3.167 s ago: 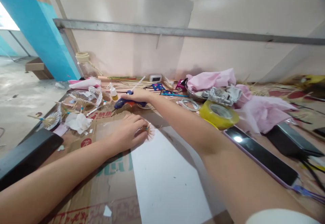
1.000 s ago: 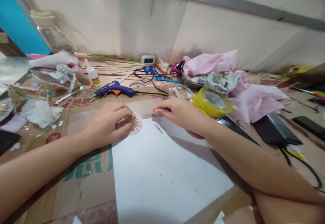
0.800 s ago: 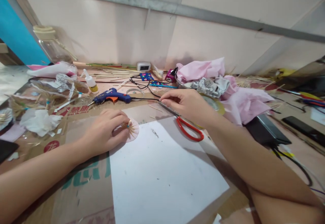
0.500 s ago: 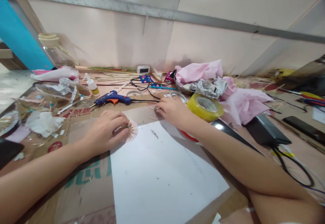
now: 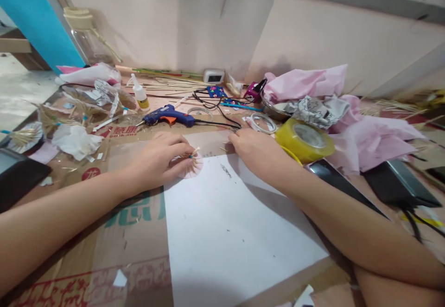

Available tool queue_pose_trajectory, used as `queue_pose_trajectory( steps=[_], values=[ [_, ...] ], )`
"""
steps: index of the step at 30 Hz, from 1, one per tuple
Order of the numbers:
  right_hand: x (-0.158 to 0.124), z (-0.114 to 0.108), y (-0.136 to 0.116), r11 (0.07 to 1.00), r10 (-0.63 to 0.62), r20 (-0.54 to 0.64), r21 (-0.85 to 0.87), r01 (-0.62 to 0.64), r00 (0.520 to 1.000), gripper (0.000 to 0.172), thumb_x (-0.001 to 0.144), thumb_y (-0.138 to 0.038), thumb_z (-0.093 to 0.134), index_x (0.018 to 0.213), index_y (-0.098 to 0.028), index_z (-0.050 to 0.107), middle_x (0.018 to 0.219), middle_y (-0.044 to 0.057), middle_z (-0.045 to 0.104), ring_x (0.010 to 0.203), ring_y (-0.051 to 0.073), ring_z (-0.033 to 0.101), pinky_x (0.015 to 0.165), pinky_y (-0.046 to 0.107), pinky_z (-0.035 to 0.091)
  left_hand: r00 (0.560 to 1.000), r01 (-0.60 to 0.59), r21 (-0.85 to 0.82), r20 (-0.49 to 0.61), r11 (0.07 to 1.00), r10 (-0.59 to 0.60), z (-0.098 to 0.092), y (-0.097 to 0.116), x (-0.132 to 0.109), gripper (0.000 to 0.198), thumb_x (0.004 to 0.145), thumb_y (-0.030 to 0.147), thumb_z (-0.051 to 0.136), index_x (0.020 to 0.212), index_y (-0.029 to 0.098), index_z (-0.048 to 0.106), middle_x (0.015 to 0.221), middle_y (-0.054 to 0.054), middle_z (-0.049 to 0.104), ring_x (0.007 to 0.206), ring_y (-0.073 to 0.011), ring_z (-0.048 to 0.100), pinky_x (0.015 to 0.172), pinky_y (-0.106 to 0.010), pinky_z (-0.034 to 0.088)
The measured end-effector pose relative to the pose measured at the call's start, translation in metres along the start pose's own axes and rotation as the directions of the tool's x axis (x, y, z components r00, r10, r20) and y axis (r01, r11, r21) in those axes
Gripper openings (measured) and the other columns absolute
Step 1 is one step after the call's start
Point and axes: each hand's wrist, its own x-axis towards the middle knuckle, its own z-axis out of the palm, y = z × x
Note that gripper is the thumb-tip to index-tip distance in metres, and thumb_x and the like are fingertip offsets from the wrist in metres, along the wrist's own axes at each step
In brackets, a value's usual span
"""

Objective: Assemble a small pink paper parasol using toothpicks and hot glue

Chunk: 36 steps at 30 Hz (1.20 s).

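Left hand (image 5: 156,161), right hand (image 5: 253,151): both bare. Forearms slim, smooth, bare all the way to the frame edge.

The premises appeared to be an informal craft workbench set against a plain wall, though little beyond the bench top was in view. Flattened cardboard (image 5: 135,223) covered the surface. It carried a glue gun (image 5: 169,114), a glue bottle (image 5: 140,97), a yellow tape roll (image 5: 305,140), loose bamboo sticks (image 5: 174,84), pink tissue paper (image 5: 368,140) and a stick-ribbed pink paper disc (image 5: 193,167).
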Motion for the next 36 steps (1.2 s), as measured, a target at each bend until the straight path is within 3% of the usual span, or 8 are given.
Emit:
queue_pose_trajectory(
  steps=[3,7,9,12,16,21,27,36],
  values=[
    [0.004,0.005,0.006,0.999,0.010,-0.090,0.044,-0.006,0.996,0.017,0.086,-0.007,0.044,0.088,-0.014,0.059,0.082,0.011,0.066,0.074,0.021,0.059,0.058,0.030,0.027,1.000,-0.004,-0.022,0.008,1.000,0.005,0.000,0.000,0.000,0.030,0.095,0.034,0.042,0.100,0.018,0.066,0.100,-0.007,0.064,0.097,-0.0212,0.056,0.089,-0.036,0.038],
    [-0.001,0.000,0.002,0.959,0.163,-0.231,0.265,-0.099,0.959,0.008,0.081,-0.017,0.051,0.085,-0.019,0.058,0.070,0.003,0.063,0.061,0.016,0.053,0.053,0.027,0.026,0.999,0.021,-0.046,0.025,0.999,-0.020,0.000,-0.001,0.000,0.031,0.096,0.035,0.041,0.104,0.020,0.067,0.103,-0.006,0.064,0.099,-0.0208,0.057,0.091,-0.035,0.039],
    [-0.007,-0.003,-0.007,0.893,0.153,-0.290,0.451,-0.006,0.945,0.006,0.077,-0.017,0.053,0.081,-0.020,0.057,0.067,0.000,0.062,0.058,0.013,0.051,0.054,0.024,0.030,0.999,0.039,-0.068,0.027,0.997,-0.037,0.000,-0.002,0.001,0.030,0.095,0.034,0.043,0.105,0.020,0.067,0.103,-0.006,0.064,0.099,-0.0206,0.057,0.091,-0.034,0.040],
    [-0.014,0.002,-0.023,0.759,0.023,-0.378,0.609,0.230,0.925,0.010,0.081,-0.019,0.049,0.082,-0.020,0.059,0.071,-0.001,0.064,0.056,0.010,0.050,0.056,0.022,0.036,0.998,0.057,-0.099,0.024,0.993,-0.055,0.000,-0.004,0.001,0.029,0.094,0.033,0.044,0.104,0.018,0.067,0.103,-0.007,0.065,0.100,-0.0206,0.058,0.091,-0.034,0.041],
    [-0.014,0.020,-0.034,0.710,-0.120,-0.513,0.554,0.434,0.850,0.018,0.090,-0.018,0.046,0.086,-0.018,0.063,0.075,0.002,0.067,0.064,0.012,0.055,0.063,0.023,0.041,0.999,0.050,-0.106,0.005,0.993,-0.050,0.002,-0.005,0.002,0.028,0.094,0.033,0.046,0.102,0.017,0.067,0.102,-0.007,0.065,0.099,-0.0204,0.058,0.090,-0.033,0.042],
    [-0.008,0.031,-0.029,0.681,-0.149,-0.624,0.498,0.537,0.767,0.014,0.087,-0.014,0.050,0.084,-0.017,0.064,0.070,0.002,0.066,0.059,0.011,0.053,0.057,0.023,0.040,1.000,0.019,-0.103,-0.003,0.995,-0.020,0.002,-0.006,0.002,0.027,0.095,0.032,0.046,0.102,0.016,0.067,0.101,-0.007,0.065,0.097,-0.0203,0.058,0.088,-0.033,0.042],
    [-0.007,0.030,-0.030,0.669,-0.131,-0.604,0.532,0.520,0.786,0.012,0.087,-0.015,0.053,0.082,-0.016,0.065,0.066,0.000,0.064,0.054,0.009,0.050,0.053,0.022,0.037,1.000,-0.025,-0.080,-0.019,0.996,0.024,0.001,-0.006,0.002,0.026,0.095,0.031,0.046,0.099,0.016,0.066,0.098,-0.006,0.065,0.095,-0.0198,0.059,0.084,-0.032,0.041],
    [-0.007,0.031,-0.032,0.668,-0.117,-0.536,0.581,0.466,0.836,0.012,0.086,-0.014,0.055,0.085,-0.017,0.066,0.073,0.000,0.068,0.058,0.009,0.055,0.056,0.020,0.040,0.999,-0.042,-0.052,-0.019,0.998,0.041,0.002,-0.005,0.002,0.027,0.096,0.032,0.044,0.097,0.015,0.066,0.098,-0.006,0.065,0.094,-0.0202,0.058,0.083,-0.033,0.040]
  ],
)
